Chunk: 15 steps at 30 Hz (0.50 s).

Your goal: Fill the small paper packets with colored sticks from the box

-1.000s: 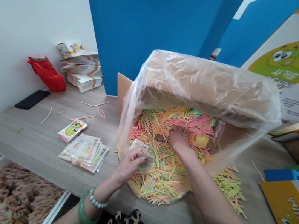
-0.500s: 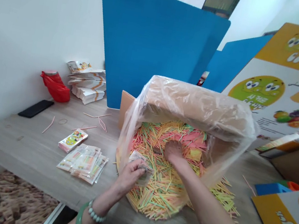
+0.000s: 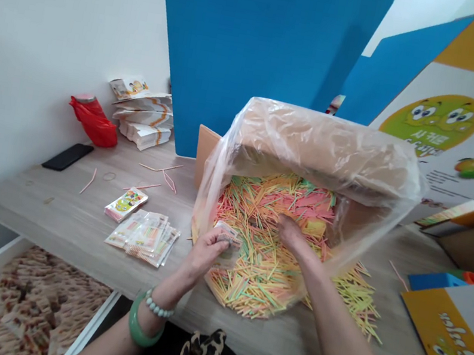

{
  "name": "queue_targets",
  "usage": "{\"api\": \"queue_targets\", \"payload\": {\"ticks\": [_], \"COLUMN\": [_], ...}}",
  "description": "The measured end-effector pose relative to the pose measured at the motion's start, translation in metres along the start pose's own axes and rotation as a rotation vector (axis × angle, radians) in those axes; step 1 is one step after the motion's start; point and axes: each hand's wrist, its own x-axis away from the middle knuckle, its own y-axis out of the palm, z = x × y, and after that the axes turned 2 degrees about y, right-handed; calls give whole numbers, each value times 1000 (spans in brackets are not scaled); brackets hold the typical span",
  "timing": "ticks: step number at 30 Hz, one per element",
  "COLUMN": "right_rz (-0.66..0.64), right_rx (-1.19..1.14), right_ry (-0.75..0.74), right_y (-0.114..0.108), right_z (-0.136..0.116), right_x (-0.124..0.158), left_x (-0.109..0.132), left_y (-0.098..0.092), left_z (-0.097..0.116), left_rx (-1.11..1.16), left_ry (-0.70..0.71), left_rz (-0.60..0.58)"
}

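Observation:
A cardboard box [image 3: 206,142] lined with a clear plastic bag [image 3: 328,144] lies on its side on the table and spills a heap of thin coloured sticks [image 3: 261,248], pink, green, yellow and orange. My left hand [image 3: 206,254], with a green bangle and a bead bracelet on the wrist, pinches a small clear packet [image 3: 227,237] at the heap's left edge. My right hand [image 3: 293,235] reaches into the bag, fingers curled down among the sticks; what it grips is hidden.
Filled printed packets [image 3: 143,234] lie fanned left of the box, with one more packet [image 3: 126,204] behind. Further back sit loose sticks, a black phone [image 3: 68,156], a red bag [image 3: 94,122] and stacked packets [image 3: 142,116]. Blue dividers and printed cartons stand behind and right.
My right hand has drawn back a little toward me over the sticks. My left hand keeps its pinch on the packet. The view has shifted slightly.

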Motion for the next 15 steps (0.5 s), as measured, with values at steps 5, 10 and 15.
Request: {"api": "queue_targets", "payload": {"ticks": [5,10,15], "right_rz": [34,-4,-52], "right_rx": [-29,-43,-90], "right_ry": [47,112,190], "right_y": [6,19,25], "right_z": [-18,-55,-68], "right_x": [-2,-21,-35], "left_x": [-6,-8,-8], "left_y": [7,10,3], "left_z": [-2,-3,-3], "left_rx": [20,-4,19], "left_ry": [7,0,-12], "left_rz": [-13,-21,-6]}}
